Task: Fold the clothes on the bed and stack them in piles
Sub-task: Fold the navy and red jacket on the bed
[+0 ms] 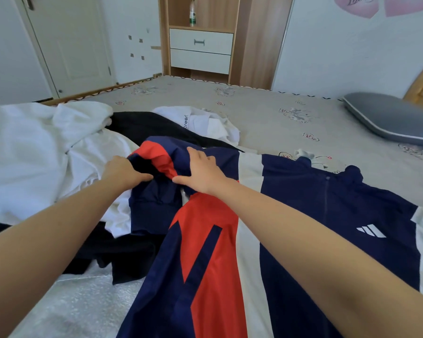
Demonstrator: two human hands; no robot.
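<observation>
A navy, red and white track jacket [332, 215] lies spread across the near part of the bed, its collar toward the right. One sleeve is bunched up at centre. My left hand [122, 170] grips the dark cuff end of that sleeve. My right hand [200, 172] lies on the sleeve's red and navy fabric, fingers spread and curved over the bunched cloth. A large white garment [34, 152] is heaped at the left. A black garment [142, 125] lies behind the sleeve, and a smaller white top [205, 123] sits beyond it.
The patterned bed sheet [266, 111] stretches bare toward the far side. A grey pillow [391, 118] rests at the right. More black cloth [122, 254] lies under my left forearm. A wooden cabinet with white drawers [200, 50] and a white door [71, 45] stand beyond the bed.
</observation>
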